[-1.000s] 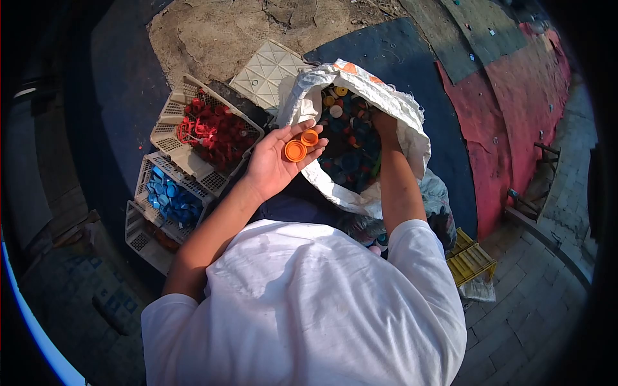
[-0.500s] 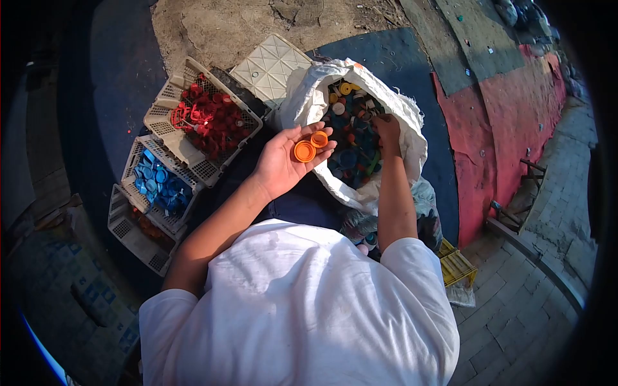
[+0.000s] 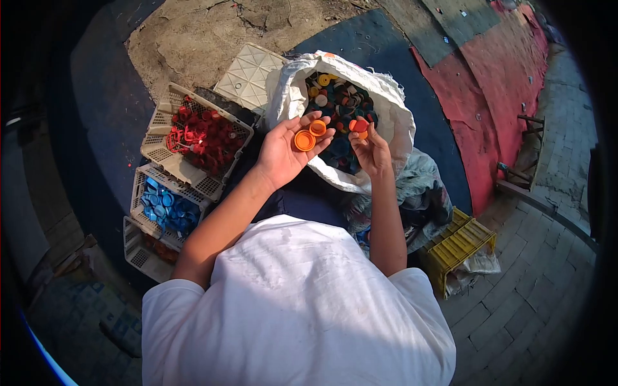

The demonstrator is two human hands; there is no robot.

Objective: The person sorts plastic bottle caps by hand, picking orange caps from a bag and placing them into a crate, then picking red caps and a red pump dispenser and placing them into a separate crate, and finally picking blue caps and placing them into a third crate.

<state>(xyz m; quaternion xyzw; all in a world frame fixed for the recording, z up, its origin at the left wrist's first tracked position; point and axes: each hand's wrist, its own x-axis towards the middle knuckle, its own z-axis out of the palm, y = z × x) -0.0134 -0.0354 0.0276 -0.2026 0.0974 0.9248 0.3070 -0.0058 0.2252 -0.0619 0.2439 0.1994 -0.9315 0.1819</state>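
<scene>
My left hand [image 3: 283, 151] is palm up beside the sack's left rim, its fingers curled around two orange caps [image 3: 304, 140], a larger and a smaller one. Over the sack's opening, my right hand [image 3: 373, 153] pinches orange and red caps [image 3: 359, 127] between thumb and fingers. The white woven sack [image 3: 394, 112] lies open behind both hands, with mixed caps [image 3: 344, 96] in yellow, white, green, red and dark colours inside. My right hand covers some of them.
Left of the sack are a crate of red caps [image 3: 205, 138], a crate of blue caps [image 3: 168, 206] and a crate with orange pieces [image 3: 143, 248]. A pale upturned crate [image 3: 248, 78] lies behind. A yellow crate [image 3: 460, 248] and grey plastic bag [image 3: 421, 177] are at right.
My right hand has come up out of the sack and moved left, now holding orange and red caps. My left hand still holds its orange caps. The camera view has shifted slightly.
</scene>
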